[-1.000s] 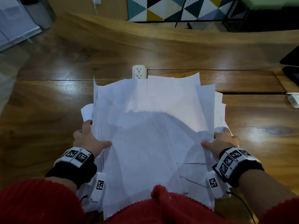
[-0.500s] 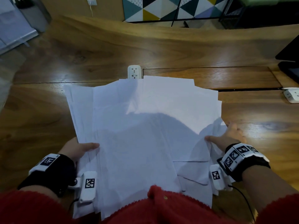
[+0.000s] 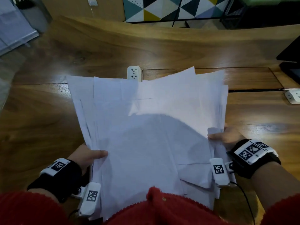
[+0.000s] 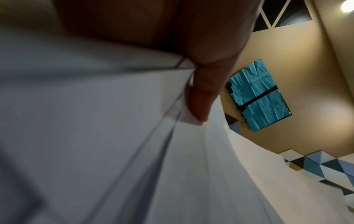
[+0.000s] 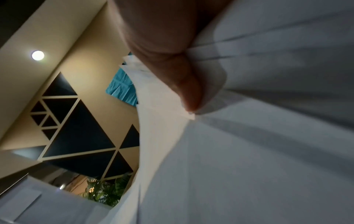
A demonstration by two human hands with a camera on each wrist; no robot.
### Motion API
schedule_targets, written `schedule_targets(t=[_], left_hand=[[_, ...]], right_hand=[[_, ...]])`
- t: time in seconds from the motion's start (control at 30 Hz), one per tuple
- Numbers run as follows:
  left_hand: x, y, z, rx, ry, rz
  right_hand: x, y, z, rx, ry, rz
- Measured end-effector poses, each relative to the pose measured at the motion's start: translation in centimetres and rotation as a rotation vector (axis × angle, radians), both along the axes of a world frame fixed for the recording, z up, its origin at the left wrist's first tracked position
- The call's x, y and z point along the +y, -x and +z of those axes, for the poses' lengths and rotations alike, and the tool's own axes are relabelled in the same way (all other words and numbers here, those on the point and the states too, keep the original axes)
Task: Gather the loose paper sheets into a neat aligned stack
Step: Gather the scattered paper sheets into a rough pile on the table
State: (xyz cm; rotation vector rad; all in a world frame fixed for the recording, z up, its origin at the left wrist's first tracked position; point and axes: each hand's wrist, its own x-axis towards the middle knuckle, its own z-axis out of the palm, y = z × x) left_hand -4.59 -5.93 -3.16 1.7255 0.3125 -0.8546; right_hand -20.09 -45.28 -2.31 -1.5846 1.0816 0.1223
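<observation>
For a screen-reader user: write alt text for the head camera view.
Two hands hold an untidy, fanned pile of white paper sheets above a wooden table, the left hand gripping its left edge and the right hand its right edge. A white power strip lies just beyond the sheets.

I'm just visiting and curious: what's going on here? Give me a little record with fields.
Activity: gathering loose white paper sheets into one pile
Pile state: fanned, edges uneven, not aligned
Left hand: grips the pile's left edge, thumb on top
Right hand: grips the right edge, thumb on top
Surface: brown wooden table
Nearby: white power strip behind the pile; second white power strip at right
</observation>
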Motion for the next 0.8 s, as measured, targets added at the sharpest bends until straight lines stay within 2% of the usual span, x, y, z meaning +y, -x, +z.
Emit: schedule_targets(t=[0.07, 0.13, 0.3, 0.4, 0.53, 0.7, 0.8], left_hand=[[0.5, 0.0, 0.6, 0.029, 0.086, -0.037], [0.9, -0.2, 0.7, 0.058, 0.129, -0.051], [0.6, -0.6, 0.0, 0.08, 0.087, -0.045], [0.2, -0.7, 0.0, 0.077, 0.084, -0.076], [0.3, -0.6, -0.2, 0.069, 0.076, -0.052], [0.3, -0.4, -0.4, 0.05, 0.013, -0.026], [0.3, -0.6, -0.7, 0.039, -0.026, -0.026]], right_hand=[[-0.5, 0.0, -0.5, -0.052, -0.121, -0.049], [-0.8, -0.1, -1.1, -0.059, -0.186, -0.018], [0.8, -1.3, -1.7, -0.132, -0.272, 0.022], [2.8, -2.8, -1.4, -0.162, -0.353, 0.108], [4.4, -4.7, -1.2, -0.118, -0.324, 0.171], [4.3, -5.5, -1.5, -0.031, -0.164, 0.106], [6.3, -5.8, -1.2, 0.034, -0.112, 0.216]])
